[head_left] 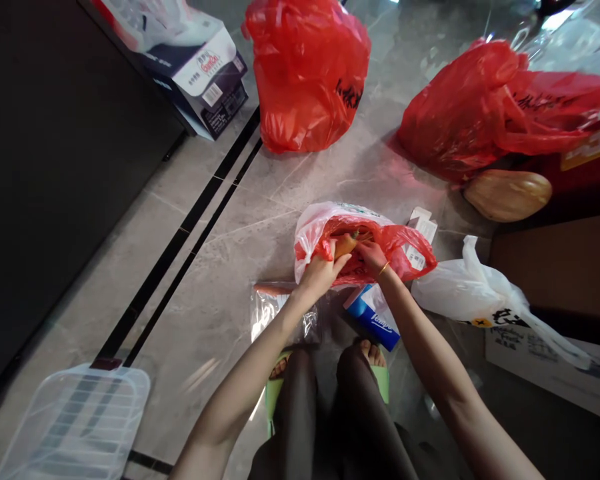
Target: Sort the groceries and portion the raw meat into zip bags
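A small red and white plastic bag (pixel 405 245) lies open on the grey floor in front of my feet. My left hand (pixel 321 272) is closed on the bag's near rim, beside an orange, carrot-like thing (pixel 346 245) that sticks up from the opening. My right hand (pixel 371 255), with a gold bangle at the wrist, reaches into the bag with its fingers curled inside; what they hold is hidden. A clear plastic packet (pixel 270 312) lies under my left forearm, and a blue tissue pack (pixel 375 319) lies under my right wrist.
Two full red bags (pixel 307 73) (pixel 485 107) sit further away, with a tan squash (pixel 507 195) at the right. A white bag (pixel 473 290) lies right of me, a printed box (pixel 207 73) by a dark cabinet (pixel 55 167) at the left, and a clear plastic bin (pixel 77 423) at the near left.
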{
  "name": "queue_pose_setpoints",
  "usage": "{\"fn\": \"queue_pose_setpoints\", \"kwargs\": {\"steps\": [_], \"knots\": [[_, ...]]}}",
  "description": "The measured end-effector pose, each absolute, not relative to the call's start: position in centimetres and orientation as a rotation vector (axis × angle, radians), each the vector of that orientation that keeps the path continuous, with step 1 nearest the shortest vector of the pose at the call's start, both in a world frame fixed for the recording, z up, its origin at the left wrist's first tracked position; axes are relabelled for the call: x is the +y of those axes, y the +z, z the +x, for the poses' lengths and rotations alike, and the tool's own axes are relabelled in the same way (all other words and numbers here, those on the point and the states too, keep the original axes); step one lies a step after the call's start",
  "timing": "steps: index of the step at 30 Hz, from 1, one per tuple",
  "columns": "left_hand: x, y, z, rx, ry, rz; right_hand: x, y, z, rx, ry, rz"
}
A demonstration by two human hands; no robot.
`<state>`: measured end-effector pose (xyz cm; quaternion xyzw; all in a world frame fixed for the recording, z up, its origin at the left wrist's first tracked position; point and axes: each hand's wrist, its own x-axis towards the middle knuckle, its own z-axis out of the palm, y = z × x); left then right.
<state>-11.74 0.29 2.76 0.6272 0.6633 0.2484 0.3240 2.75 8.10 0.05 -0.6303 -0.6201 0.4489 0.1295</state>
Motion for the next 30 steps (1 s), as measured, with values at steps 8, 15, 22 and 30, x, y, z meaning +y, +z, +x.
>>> {"fn": "queue_pose_setpoints", "kwargs": {"steps": [8,15,22,30], "knots": [[1.2,3.1,-13.7,1.612,0.934,1.405,6.8,6.2,2.1,-2.668,0.66,-2.21],[-0.5,6.7,-13.0,1.436,0.894,1.672,4.1,11.0,4.5,-2.135,1.413,-1.237],[-6.9,6.3,-12.5,1.624,0.809,1.923,-1.1,10.8,7.4,-1.836,1.287,-1.557],[-12.4,-2.2,-10.5,1.856,-0.173,1.478,-8.4,9.1,9.3,-1.445,1.284,-1.878]]}}
